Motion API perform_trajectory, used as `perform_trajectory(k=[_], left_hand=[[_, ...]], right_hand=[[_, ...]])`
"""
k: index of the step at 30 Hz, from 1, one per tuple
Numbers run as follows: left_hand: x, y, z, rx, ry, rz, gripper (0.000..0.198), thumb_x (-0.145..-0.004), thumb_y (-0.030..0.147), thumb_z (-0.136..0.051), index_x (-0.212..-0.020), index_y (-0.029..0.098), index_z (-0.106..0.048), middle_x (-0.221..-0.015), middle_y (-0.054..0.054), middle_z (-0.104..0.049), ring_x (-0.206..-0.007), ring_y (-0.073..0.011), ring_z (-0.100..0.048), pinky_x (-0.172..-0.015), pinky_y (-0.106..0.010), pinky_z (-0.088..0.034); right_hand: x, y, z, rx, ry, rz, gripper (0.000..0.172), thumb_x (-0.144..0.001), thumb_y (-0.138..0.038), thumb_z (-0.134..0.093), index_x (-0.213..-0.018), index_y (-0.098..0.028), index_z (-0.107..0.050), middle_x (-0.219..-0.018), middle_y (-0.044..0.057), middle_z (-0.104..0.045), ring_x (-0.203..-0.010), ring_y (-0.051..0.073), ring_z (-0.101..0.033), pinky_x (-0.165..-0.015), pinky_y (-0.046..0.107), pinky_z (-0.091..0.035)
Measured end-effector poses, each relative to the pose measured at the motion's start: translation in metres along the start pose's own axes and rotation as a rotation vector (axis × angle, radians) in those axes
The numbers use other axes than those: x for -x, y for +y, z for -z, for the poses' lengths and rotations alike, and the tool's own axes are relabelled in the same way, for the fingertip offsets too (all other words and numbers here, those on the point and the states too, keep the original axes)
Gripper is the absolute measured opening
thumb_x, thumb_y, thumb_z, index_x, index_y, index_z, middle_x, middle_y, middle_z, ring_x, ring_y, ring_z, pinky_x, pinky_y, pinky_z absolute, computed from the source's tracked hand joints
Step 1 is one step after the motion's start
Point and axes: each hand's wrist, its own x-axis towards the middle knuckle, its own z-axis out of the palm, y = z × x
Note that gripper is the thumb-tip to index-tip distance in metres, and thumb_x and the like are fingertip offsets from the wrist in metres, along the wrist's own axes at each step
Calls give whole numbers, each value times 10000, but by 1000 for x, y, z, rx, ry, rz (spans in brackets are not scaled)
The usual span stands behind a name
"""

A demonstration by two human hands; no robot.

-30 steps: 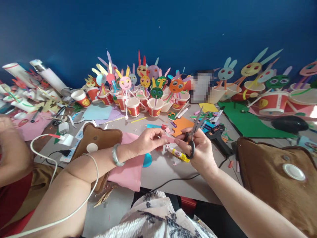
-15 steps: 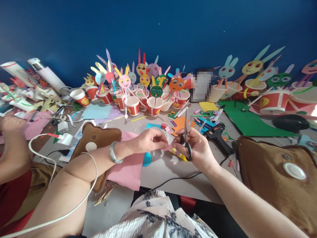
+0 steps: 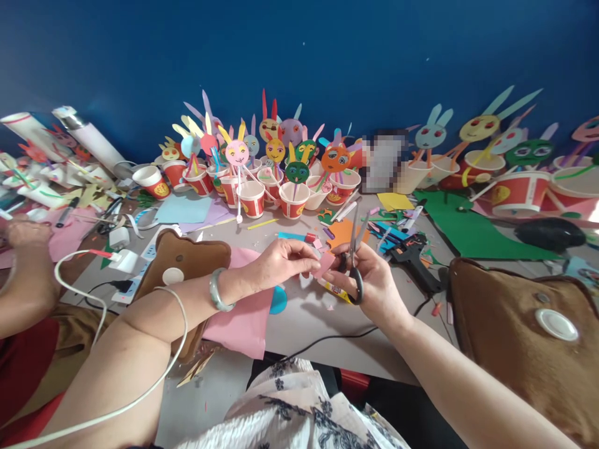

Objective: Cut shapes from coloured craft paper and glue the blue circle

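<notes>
Between my two hands is a small pink paper piece (image 3: 322, 265). My left hand (image 3: 281, 265), with a bracelet at the wrist, pinches its left side between thumb and fingers. My right hand (image 3: 372, 280) has black-handled scissors (image 3: 354, 265) in it, blades apart and pointing up toward the wall, and its fingertips touch the paper's right side. Under my right hand lies a yellow glue stick (image 3: 337, 290). A larger pink sheet (image 3: 241, 312) and a blue paper circle (image 3: 278, 300) are on the table near my left forearm.
Paper cups with rabbit-faced figures (image 3: 294, 198) line the back. A black glue gun (image 3: 414, 262) and green sheet (image 3: 472, 231) lie right. Brown plush cushions (image 3: 519, 337) flank my arms. A white cable (image 3: 180, 337) crosses my left arm. Another person's hand (image 3: 29, 232) is far left.
The pink piece now shows more of its face between my hands, and my left hand has risen slightly. The other person's hand has shifted a little.
</notes>
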Motion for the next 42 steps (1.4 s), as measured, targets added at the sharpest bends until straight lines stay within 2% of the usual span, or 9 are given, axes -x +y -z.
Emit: perform_trajectory(k=[3, 8, 14, 18, 23, 26, 30, 37, 42], left_hand=[[1, 3, -2, 28, 24, -12, 194, -795, 296, -710, -698, 135, -660, -603, -1, -605, -570, -88, -553, -564, -216, -429], [1, 2, -2, 63, 50, -14, 190, -799, 306, -708, -721, 139, -663, -604, 10, -591, -561, -85, -558, -546, -212, -426], [-1, -5, -2, -17, 63, -17, 203, -809, 313, -719, -752, 127, -660, -600, 7, -607, -548, -82, -551, -533, -200, -417], [-2, -8, -4, -37, 49, -41, 213, -785, 282, -739, -690, 134, -619, -581, 12, -609, -541, -73, -529, -528, -193, -402], [0, -1, -4, -38, 103, -52, 174, -796, 258, -717, -704, 136, -635, -604, 8, -616, -563, -79, -551, -545, -199, -434], [2, 6, -1, 2, 163, -64, 170, -821, 274, -706, -737, 135, -655, -628, 3, -633, -592, -85, -586, -567, -200, -469], [3, 13, 2, 77, 215, -104, 186, -840, 293, -694, -752, 140, -635, -649, -9, -666, -626, -100, -630, -600, -212, -514], [8, 19, 0, 81, 211, -148, 233, -848, 350, -712, -762, 148, -634, -704, -22, -707, -663, -109, -664, -634, -219, -536], [8, 18, -1, 103, 194, -141, 241, -843, 329, -717, -726, 147, -612, -676, -22, -709, -641, -106, -660, -619, -213, -524]], right_hand=[[1, 5, -4, 1, -5, -5, 505, -608, -316, -945, -960, -232, -592, -694, -49, -688, -566, 107, -613, -548, 218, -508], [2, 2, -8, 17, 45, -28, 460, -670, -384, -903, -960, -224, -584, -726, -13, -711, -569, 123, -629, -552, 247, -533], [1, 0, -6, 21, 61, -40, 464, -663, -406, -903, -952, -229, -586, -715, -18, -700, -550, 128, -622, -543, 257, -530], [1, 3, -6, 14, 63, -29, 454, -652, -377, -916, -932, -230, -590, -706, -28, -694, -546, 111, -594, -536, 236, -515], [2, 0, -5, 16, 50, -23, 457, -698, -429, -885, -966, -231, -571, -701, -25, -687, -554, 122, -598, -536, 246, -507], [4, -2, -5, 40, -19, -22, 462, -748, -461, -847, -1022, -225, -560, -747, -5, -698, -608, 140, -634, -563, 258, -523], [6, 0, -5, 72, -144, -52, 512, -778, -490, -817, -1105, -211, -537, -868, 34, -702, -664, 151, -650, -512, 243, -504], [9, 3, -8, 153, -251, -32, 514, -801, -546, -778, -1109, -202, -555, -867, 44, -675, -683, 149, -613, -506, 242, -466], [11, 0, -13, 199, -265, 2, 546, -780, -616, -764, -1066, -193, -571, -830, 52, -683, -696, 177, -635, -560, 277, -483]])
